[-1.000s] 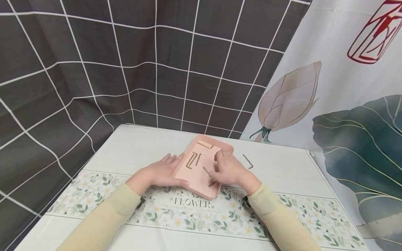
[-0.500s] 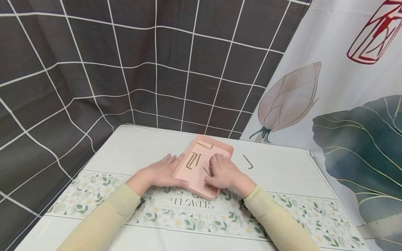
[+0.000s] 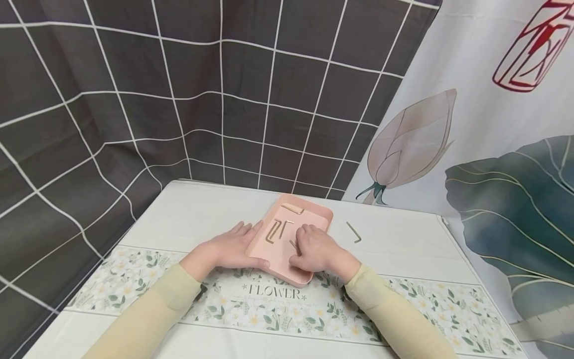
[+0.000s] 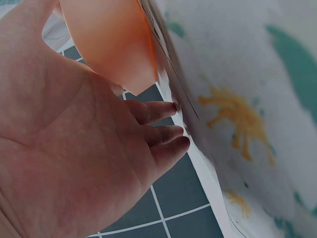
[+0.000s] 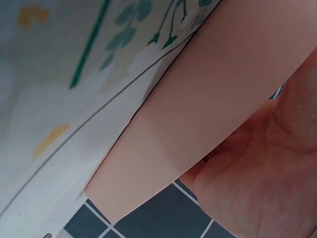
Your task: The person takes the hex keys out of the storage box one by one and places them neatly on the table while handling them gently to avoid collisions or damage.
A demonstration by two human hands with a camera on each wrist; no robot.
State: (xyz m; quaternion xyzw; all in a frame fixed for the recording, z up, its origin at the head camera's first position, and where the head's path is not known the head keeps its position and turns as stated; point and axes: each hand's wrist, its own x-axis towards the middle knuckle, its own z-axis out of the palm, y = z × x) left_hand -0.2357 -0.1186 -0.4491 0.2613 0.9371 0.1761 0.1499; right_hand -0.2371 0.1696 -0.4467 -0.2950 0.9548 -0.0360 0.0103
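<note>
A pink rectangular tray [image 3: 280,257] lies on the table with several brass-coloured L-shaped hex keys in it. One hex key [image 3: 293,208] is at its far end, and another hex key [image 3: 282,230] lies near the left side. My left hand [image 3: 230,248] rests against the tray's left wall, thumb at the near edge, fingers straight. Inside the tray, my right hand [image 3: 316,251] has bent fingers over a hex key [image 3: 293,244] that shows only in part. The tray wall [image 5: 198,99] hides those fingertips in the right wrist view, so any grip is unseen.
A single hex key [image 3: 354,233] lies on the table right of the tray. The white tablecloth [image 3: 202,204] has a floral band with the word FLOWER. A dark grid-patterned curtain [image 3: 246,119] hangs behind, beside a leaf-printed curtain [image 3: 421,174].
My right hand has moved left within the tray and now covers most of the nearest hex key. The left hand and tray stay in place.
</note>
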